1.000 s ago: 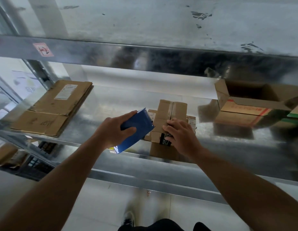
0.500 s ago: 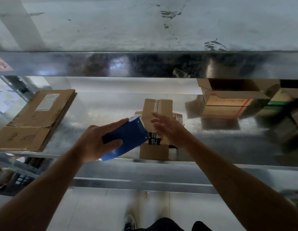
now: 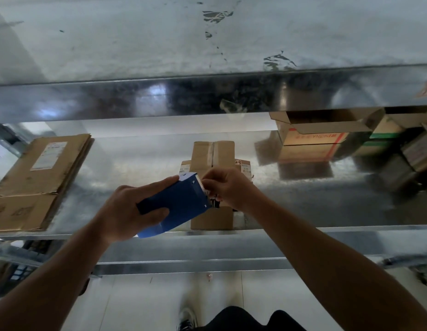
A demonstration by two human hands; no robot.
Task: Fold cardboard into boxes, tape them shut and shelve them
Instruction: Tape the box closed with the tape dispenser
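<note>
Blue tape dispenser — slanted, teeth toward upper right — in left hand.

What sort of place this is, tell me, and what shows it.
Probably a warehouse or packing stockroom: galvanised steel shelving, a stack of flattened cardboard on it, and a blue tape dispenser held over a small cardboard box.

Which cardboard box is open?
The red-printed box on the right: its flaps stand open. The small middle box is closed, and the cardboard on the left lies flat.
</note>
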